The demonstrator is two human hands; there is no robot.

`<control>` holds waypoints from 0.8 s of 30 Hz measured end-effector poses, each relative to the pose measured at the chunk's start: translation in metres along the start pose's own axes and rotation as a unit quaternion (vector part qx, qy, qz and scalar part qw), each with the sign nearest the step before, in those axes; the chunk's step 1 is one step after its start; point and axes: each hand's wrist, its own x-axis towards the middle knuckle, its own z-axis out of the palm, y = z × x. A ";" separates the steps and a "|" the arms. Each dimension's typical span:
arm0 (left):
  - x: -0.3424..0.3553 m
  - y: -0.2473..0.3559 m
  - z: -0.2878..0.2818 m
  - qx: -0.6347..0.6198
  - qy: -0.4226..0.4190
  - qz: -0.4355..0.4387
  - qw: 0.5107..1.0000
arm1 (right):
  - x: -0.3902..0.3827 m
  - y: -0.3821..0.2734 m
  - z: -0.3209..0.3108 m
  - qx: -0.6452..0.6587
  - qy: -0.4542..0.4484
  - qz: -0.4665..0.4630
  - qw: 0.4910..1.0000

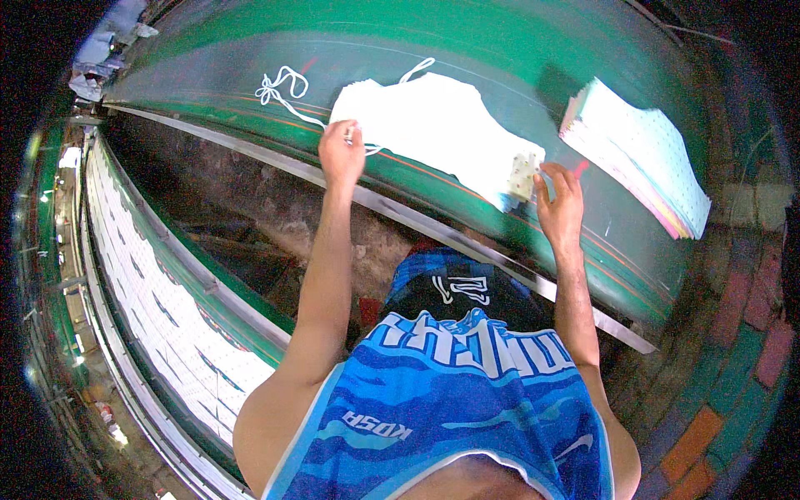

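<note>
On the green table lies a stack of white cut cloth pieces (425, 117) with a curved outline. Its right end shows a small dotted print, and a bluish layer peeks out below. My left hand (341, 156) is closed at the stack's near left corner, fingertips pinched against the cloth edge. A white cord (289, 83) lies looped beyond that hand and runs towards it; another loop of cord sticks out at the stack's far edge. At the right end, my right hand (562, 202) has thumb and forefinger together on the cloth's corner, its other fingers bent.
A second stack of cut cloth (637, 150), pale on top with coloured layers, lies to the right on the green table (492, 42). A metal rail (408, 212) edges the table near me. Another long table with white patterned cloth (158, 292) runs along the left.
</note>
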 end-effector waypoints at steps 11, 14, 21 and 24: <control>0.052 -0.099 -0.010 0.079 -0.208 -0.082 0.972 | -0.020 -0.005 0.083 -0.059 -0.044 0.027 0.997; 0.054 -0.123 -0.034 0.083 -0.201 -0.036 0.975 | -0.021 -0.028 0.085 0.012 -0.028 0.111 0.993; 0.087 -0.088 -0.009 0.160 -0.249 0.049 0.954 | -0.009 -0.013 0.081 0.106 0.055 0.256 0.959; 0.093 -0.102 0.024 0.118 -0.260 -0.018 0.958 | -0.007 -0.006 0.074 0.145 0.037 0.334 0.931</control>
